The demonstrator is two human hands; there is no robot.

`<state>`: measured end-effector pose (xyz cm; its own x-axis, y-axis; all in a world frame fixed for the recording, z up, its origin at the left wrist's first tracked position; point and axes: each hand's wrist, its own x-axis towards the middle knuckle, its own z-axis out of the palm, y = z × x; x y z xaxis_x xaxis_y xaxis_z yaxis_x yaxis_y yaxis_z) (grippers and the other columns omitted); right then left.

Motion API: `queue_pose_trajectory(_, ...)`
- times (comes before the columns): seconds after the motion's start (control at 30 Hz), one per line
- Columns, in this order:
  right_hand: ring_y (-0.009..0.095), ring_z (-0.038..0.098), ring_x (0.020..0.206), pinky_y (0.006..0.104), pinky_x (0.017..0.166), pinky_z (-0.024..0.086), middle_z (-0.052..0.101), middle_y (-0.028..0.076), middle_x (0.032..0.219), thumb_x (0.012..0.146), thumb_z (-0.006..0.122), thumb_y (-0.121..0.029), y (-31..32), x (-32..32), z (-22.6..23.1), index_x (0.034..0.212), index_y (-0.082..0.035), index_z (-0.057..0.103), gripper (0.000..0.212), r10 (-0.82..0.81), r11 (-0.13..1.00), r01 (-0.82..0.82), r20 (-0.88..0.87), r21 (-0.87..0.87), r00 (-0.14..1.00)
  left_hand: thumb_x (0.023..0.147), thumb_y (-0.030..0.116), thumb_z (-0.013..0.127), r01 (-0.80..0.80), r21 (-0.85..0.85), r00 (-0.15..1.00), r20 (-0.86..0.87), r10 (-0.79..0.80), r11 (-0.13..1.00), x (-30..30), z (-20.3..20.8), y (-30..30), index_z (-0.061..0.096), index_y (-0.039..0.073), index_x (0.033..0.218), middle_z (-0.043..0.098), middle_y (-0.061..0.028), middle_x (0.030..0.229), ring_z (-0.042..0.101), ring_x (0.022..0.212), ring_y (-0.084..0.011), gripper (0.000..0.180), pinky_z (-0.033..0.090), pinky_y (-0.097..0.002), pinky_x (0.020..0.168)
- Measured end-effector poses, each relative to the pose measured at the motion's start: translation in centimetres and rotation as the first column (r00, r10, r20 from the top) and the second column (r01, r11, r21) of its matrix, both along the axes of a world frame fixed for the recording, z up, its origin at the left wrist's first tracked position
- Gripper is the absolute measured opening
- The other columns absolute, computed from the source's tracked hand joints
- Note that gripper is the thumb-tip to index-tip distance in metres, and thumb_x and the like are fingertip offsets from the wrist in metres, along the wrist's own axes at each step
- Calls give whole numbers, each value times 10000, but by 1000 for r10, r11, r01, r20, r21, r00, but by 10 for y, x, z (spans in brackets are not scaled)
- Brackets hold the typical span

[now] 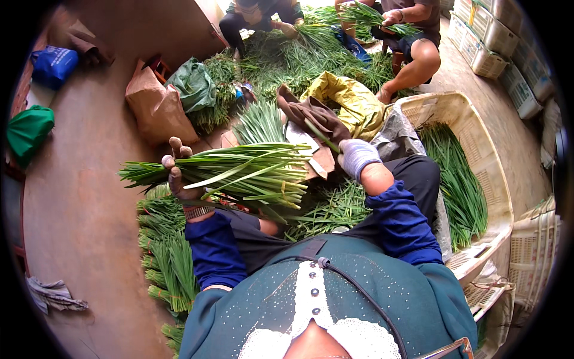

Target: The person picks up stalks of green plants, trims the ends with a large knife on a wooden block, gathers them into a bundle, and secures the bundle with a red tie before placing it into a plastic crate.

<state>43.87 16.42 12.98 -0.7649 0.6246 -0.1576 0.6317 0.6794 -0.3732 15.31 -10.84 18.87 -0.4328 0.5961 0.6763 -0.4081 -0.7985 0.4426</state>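
Note:
My left hand (184,179), in a stained glove with a watch at its wrist, is closed round the leafy end of a loose bunch of garlic chives (245,170). The bunch lies level across the front of me, its pale cut ends pointing right. My right hand (357,159), in a whitish glove, is closed on a thin greenish stick-like piece (321,135) that slants up and left; its kind is unclear. Just beyond the bunch, more chives (261,124) lie together. Loose green leaves (329,209) cover the space between my legs.
On my right stands a cream plastic crate (491,161) with chives inside. Tied chive bundles (173,263) are stacked at my left. A yellow sack (353,102) and brown cloth (311,113) lie ahead. Two people sit beyond, by a large chive heap (281,60). Stacked crates (487,36) line the right.

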Motion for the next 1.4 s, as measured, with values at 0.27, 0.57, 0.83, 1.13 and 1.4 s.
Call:
queue_pose_trajectory(0.27, 210, 683, 885, 274, 693, 553, 666, 132, 1112, 885, 664, -120, -7, -16, -12, 1402, -3, 462, 567, -220, 395, -617, -722, -680, 655, 945, 52, 595, 111, 6, 989, 99, -111, 994, 3, -10, 13, 626, 105, 1061, 447, -101, 1476, 519, 1285, -243, 131, 512, -569, 1003)
queue_pose_trajectory(0.57, 244, 686, 768, 361, 654, 559, 674, 102, 800, 858, 691, -159, 32, 19, -65, 1094, -27, 658, 272, -180, 575, -281, -454, -768, 873, 935, 45, 597, -14, 7, 983, 181, 12, 1000, 2, -13, 15, 640, 119, 1060, 472, -107, 1450, 547, 1256, -251, 151, 510, -505, 1021)
queue_pose_trajectory(0.83, 370, 646, 837, 407, 735, 509, 666, 181, 879, 862, 658, -134, -43, 7, 15, 976, -49, 689, 146, 151, 943, -320, -739, -91, 657, 901, 23, 629, -103, -56, 986, 124, 109, 993, -17, -29, 2, 648, 134, 1042, 413, -129, 1514, 507, 1322, -299, 181, 467, -560, 1060)
queue_pose_trajectory(1.13, 253, 629, 946, 344, 839, 529, 648, 145, 1103, 794, 689, -88, -79, -64, 25, 1340, -39, 512, 576, 112, 729, -513, -661, -452, 742, 868, 1, 656, 21, -94, 1000, -5, -21, 995, 5, -26, 22, 644, 124, 1026, 320, -169, 1559, 386, 1407, -335, 201, 396, -621, 1100)
queue_pose_trajectory(1.4, 299, 644, 1005, 363, 898, 507, 648, 221, 1125, 832, 658, -126, -82, -87, -1, 1297, -8, 559, 490, -87, 542, -571, -716, -617, 692, 850, 23, 693, 2, -114, 999, -36, -7, 994, 2, -35, 25, 663, 113, 1029, 351, -173, 1541, 409, 1386, -356, 203, 445, -572, 1075)
